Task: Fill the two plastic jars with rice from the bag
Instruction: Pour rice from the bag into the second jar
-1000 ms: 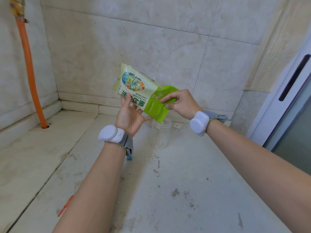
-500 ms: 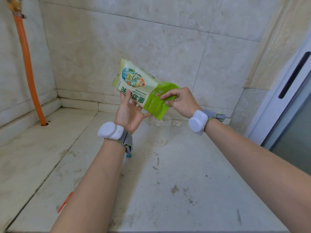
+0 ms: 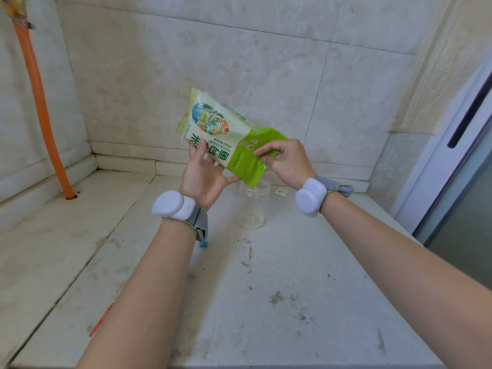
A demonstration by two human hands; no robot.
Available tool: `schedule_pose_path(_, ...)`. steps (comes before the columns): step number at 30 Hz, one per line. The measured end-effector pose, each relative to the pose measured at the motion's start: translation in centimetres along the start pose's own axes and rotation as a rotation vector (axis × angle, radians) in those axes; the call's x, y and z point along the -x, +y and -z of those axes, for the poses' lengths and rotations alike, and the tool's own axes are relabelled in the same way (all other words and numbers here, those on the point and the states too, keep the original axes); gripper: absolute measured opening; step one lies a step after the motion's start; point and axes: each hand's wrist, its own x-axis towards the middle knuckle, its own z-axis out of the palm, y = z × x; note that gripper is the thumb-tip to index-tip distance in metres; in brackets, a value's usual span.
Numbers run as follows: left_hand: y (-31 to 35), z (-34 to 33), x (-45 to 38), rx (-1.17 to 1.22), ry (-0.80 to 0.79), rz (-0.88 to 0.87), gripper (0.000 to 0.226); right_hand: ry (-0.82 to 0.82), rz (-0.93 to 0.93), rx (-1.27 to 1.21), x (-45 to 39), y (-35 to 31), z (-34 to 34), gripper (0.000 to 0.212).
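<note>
Now rice bag [image 3: 226, 139] tilts between both grips over jar [image 3: 253, 206].

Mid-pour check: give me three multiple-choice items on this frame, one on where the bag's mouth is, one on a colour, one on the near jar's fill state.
1. The rice bag's lower corner is:
A. above the clear jar's mouth
B. flat on the counter
C. beside the pipe

2. The pipe at the left wall is:
A. blue
B. orange
C. black

3. The clear jar holds:
A. rice to the brim
B. a thin layer of rice
C. a lid

Answers: 1 A, the left hand and right hand hold the bag tilted over the jar; 2 B, it is plainly orange; 3 B, only the bottom looks pale with grains.
</note>
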Motion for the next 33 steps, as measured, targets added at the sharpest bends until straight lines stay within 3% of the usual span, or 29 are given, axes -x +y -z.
schedule_pose_path(10, 0.2, 0.5, -0.3, -0.036, 0.012, 0.035, 0.049, 0.017, 0.035, -0.007, 0.2, -0.2, 0.1, 0.038)
schedule_pose_path(14, 0.2, 0.5, -0.2, -0.039, 0.005, 0.025, 0.057, 0.043, 0.029, -0.045, 0.6, 0.1, -0.1, 0.022)
schedule_pose_path(19, 0.2, 0.3, 0.2, -0.068, -0.096, -0.005, 0.027, 0.067, 0.002, -0.117, 0.9, 0.1, -0.3, 0.029)
schedule_pose_path(23, 0.0, 0.1, 0.2, -0.116, -0.130, -0.030, 0.031, 0.114, -0.025, -0.182, 1.2, 0.3, -0.5, 0.035)
schedule_pose_path(28, -0.3, -0.1, 0.2, -0.175, -0.136, -0.052, 0.037, 0.171, -0.037, -0.231, 2.2, 0.1, -0.7, 0.023)
schedule_pose_path(33, -0.5, -0.2, 0.1, -0.199, -0.128, -0.056, 0.040, 0.211, -0.031, -0.286, 2.6, 0.3, -1.0, 0.024)
